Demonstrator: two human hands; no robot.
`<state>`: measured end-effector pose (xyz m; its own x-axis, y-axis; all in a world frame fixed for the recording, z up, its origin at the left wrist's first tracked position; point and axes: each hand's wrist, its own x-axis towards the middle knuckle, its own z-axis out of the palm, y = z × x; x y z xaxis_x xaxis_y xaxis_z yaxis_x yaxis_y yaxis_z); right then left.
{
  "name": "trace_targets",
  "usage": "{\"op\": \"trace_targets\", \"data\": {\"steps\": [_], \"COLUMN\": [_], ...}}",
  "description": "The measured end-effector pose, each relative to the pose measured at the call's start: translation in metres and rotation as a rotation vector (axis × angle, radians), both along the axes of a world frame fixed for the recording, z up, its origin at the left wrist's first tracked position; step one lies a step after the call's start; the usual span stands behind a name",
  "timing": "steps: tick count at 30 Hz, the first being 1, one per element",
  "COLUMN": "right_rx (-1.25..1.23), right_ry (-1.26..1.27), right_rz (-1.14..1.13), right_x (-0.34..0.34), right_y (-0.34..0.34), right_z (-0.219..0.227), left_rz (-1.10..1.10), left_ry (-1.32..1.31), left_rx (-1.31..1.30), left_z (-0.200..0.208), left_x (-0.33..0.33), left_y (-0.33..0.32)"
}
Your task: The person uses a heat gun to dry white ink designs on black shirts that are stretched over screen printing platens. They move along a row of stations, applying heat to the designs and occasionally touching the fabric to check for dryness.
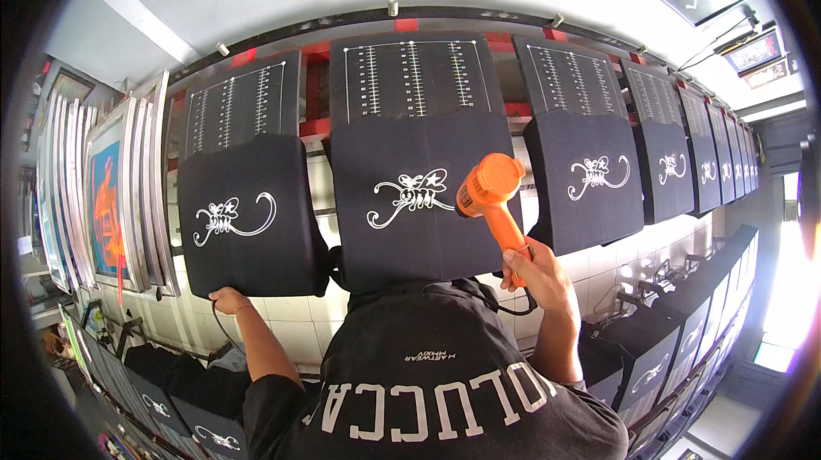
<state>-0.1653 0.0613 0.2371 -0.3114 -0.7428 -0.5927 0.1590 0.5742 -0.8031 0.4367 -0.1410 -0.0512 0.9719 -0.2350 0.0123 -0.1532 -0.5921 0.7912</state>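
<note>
Orange heat gun [494,191] in right hand [540,274], boards [417,79] inside printed black garments [402,242]

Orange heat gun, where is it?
Right of centre in the head view, in the right hand: the orange heat gun overlaps the right edge of the central black shirt.

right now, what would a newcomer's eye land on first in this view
The bright orange heat gun, in the right hand just right of centre, stands out most. Next come the white insect-like prints on black fabric, repeating in a row toward the right. At far left, an orange-and-blue panel shows among upright frames.
</note>
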Motion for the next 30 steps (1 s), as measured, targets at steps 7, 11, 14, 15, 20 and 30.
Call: {"op": "trace_targets", "data": {"steps": [7,11,14,15,20,30], "right_rx": [0.010,-0.008,0.047,0.033,0.070,-0.065], "right_ry": [-0.002,-0.009,0.003,-0.004,0.017,0.027], "right_rz": [0.029,0.064,0.054,0.072,0.074,0.011], "right_x": [0.015,0.024,0.027,0.029,0.034,0.042], "right_y": [-0.017,-0.029,-0.037,-0.039,-0.047,-0.071], "right_z": [0.000,-0.001,0.000,-0.001,0.007,-0.016], "left_rz": [-0.049,-0.035,-0.040,-0.033,-0.025,0.091], "left_ry": [0.001,0.028,0.064,0.047,-0.112,-0.141], "left_rx": [0.019,-0.069,-0.014,0.005,0.126,0.112], "left_z": [0.003,-0.002,0.020,0.019,-0.010,0.039], "left_x": [-0.001,0.011,-0.015,-0.007,0.069,0.102], "left_y": [0.002,0.003,0.000,0.000,-0.002,-0.054]}}
